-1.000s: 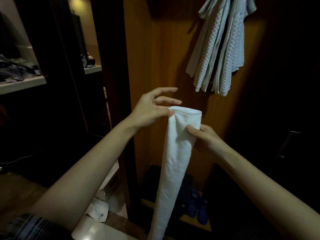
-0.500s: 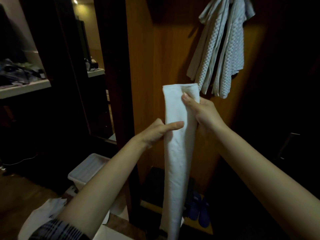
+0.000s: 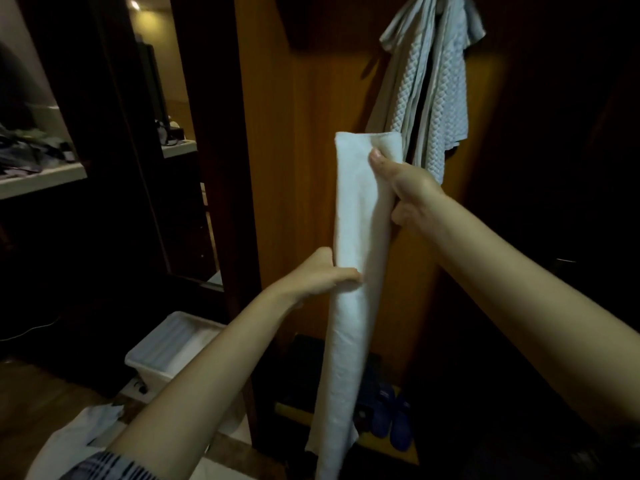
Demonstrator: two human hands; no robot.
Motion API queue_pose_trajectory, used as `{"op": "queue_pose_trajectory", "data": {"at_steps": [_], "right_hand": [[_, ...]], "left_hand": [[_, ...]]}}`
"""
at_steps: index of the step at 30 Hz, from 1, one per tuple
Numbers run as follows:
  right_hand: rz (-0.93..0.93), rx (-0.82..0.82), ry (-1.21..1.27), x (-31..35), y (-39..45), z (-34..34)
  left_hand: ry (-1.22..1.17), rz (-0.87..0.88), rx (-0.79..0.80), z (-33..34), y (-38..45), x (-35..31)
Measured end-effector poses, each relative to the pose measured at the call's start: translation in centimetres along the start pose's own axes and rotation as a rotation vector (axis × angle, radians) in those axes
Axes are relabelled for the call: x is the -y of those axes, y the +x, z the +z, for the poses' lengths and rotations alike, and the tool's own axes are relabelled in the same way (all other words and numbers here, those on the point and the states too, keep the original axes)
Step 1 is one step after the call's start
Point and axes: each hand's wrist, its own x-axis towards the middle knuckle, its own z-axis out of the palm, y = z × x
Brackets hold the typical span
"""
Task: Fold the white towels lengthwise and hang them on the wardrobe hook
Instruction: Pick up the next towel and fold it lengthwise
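Right hand is gripping the upper part of the white towel, thumb lying across the front of the cloth just below its top edge, fingers wrapped behind it. I am seeing the left hand lower down on the same towel, pinching its left edge between thumb and fingers. Towel is hanging as a long narrow strip, already folded lengthwise, running from above the right hand down past the left hand and trailing below both forearms. Above and to the right of the right hand, grey textured towels are hanging against the wooden wardrobe panel; the hook itself I cannot make out. Below and left of the left hand a white plastic bin is sitting on the floor. Blue slippers are lying far below the right hand.
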Motion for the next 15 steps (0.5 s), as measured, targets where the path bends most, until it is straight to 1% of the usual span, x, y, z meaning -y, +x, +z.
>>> {"op": "queue_pose_trajectory", "data": {"at_steps": [3, 5, 8, 11, 13, 15], "right_hand": [[0.107, -0.046, -0.002, 1.1, 0.3, -0.3], [0.143, -0.081, -0.027, 1.5, 0.4, -0.3], [0.161, -0.122, -0.028, 1.8, 1.1, -0.7], [0.209, -0.098, -0.011, 1.7, 1.7, -1.6], [0.221, -0.064, 0.000, 1.4, 2.0, -2.1], [0.205, 0.008, 0.043, 0.9, 2.1, -2.8]], "left_hand": [[0.075, -0.016, 0.016, 0.0, 0.1, -0.3], [0.038, -0.031, 0.017, -0.2, 0.1, -0.6], [-0.051, -0.028, 0.095, -0.5, -0.2, -1.4], [-0.045, -0.007, 0.130, -0.6, -0.3, -2.0], [-0.044, -0.002, 0.123, -0.6, -0.2, -2.4], [-0.068, 0.013, 0.091, -0.6, -0.2, -2.9]]}}
